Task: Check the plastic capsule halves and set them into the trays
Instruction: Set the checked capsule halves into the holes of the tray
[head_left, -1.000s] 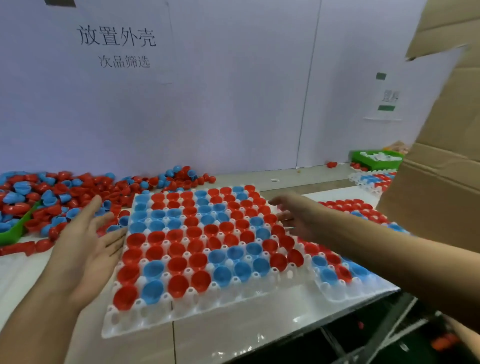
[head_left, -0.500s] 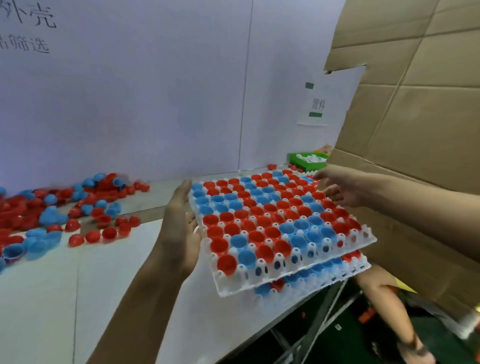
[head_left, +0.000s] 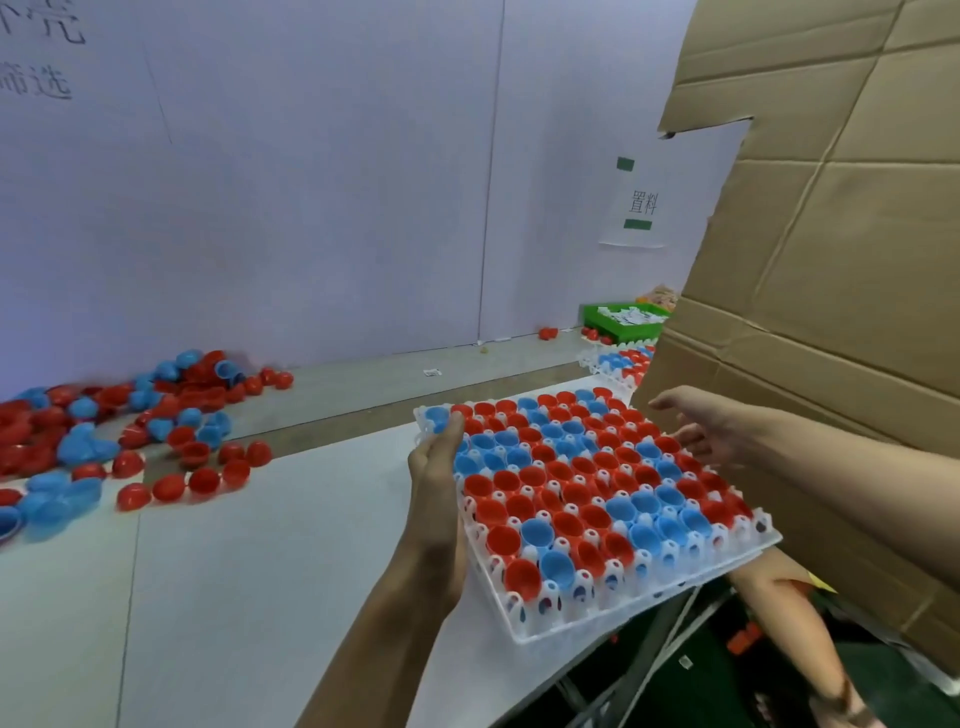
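Filled tray (head_left: 587, 499): a white plastic tray, its cups packed with red and blue capsule halves sitting open side up; it lies on a second tray (head_left: 737, 564) of the same kind, whose rim shows just under the near right edge. Both sit at the right end of the worktop (head_left: 234, 597), the near corner jutting past its edge.
Left hand (head_left: 435, 470): set edge-on against the tray's left side, fingers straight and together, fingertips up by the far left corner. The grip is flat and unclenched, pressing rather than clasping.
Right hand (head_left: 698, 423): at the tray's far right edge, fingers spread and relaxed, the lower ones touching or just beside the rim; I cannot tell which. The grip is wide, around nothing.
Loose capsule halves (head_left: 130, 431): a scattered heap of red and blue shells on the left of the worktop, near the wall, well apart from the trays.
Further trays (head_left: 618, 361): more white trays with red and blue halves at the back right, partly hidden by a cardboard sheet (head_left: 831, 260).
Green bin (head_left: 623, 319): behind those trays, holding small white pieces.
Paper sign (head_left: 641, 205): taped to the wall, printed with Chinese characters.
Another person's arm (head_left: 789, 618): below the worktop edge at lower right.
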